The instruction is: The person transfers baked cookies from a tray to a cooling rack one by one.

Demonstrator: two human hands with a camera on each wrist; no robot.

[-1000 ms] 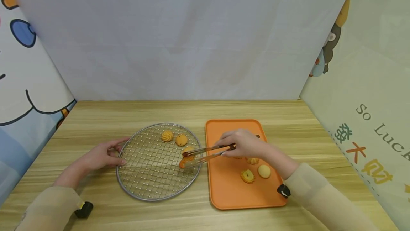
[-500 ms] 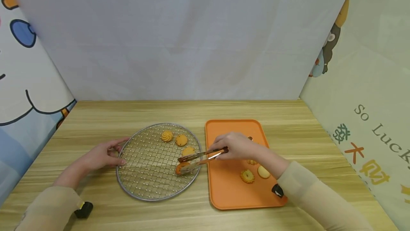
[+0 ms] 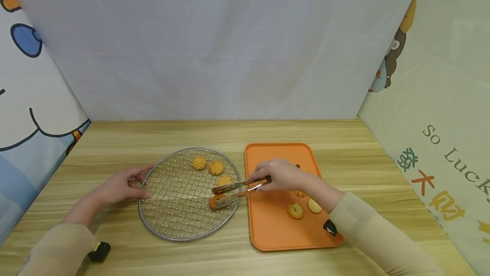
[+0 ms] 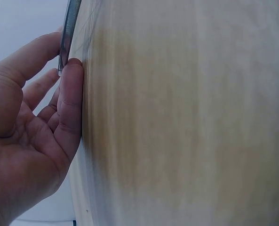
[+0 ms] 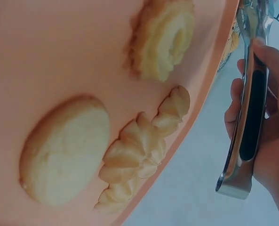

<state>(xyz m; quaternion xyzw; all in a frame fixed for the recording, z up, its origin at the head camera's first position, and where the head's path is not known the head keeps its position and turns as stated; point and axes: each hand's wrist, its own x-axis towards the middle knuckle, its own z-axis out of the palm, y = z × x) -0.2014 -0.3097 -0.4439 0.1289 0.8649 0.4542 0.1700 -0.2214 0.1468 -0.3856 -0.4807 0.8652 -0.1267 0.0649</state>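
My left hand [image 3: 118, 186] holds the left rim of a round wire cooling rack [image 3: 180, 238], its thumb and fingers at the edge in the left wrist view. My right hand [image 3: 285, 174] grips metal serving tongs [image 5: 253, 117] with dark handle inserts. The tongs reach left over the rack's right side. Their tips are spread: one lies over an orange-brown cookie [image 3: 215, 201], the other close to a paler cookie [image 3: 225, 180]. Further back on the rack sit a swirled cookie [image 3: 199, 163] and a speckled round cookie [image 3: 216, 167].
An orange tray [image 3: 275, 235] lies right of the rack, under my right forearm. On it are a ring-shaped cookie [image 3: 295, 211], a smooth pale cookie [image 5: 66, 150] and ridged piped cookies [image 5: 134, 150]. A pale curtain [image 3: 226, 46] hangs behind the table.
My right hand has shifted slightly left and the tong tips have come a little nearer, bringing the orange-brown cookie left and down on the rack. My left hand stays put.
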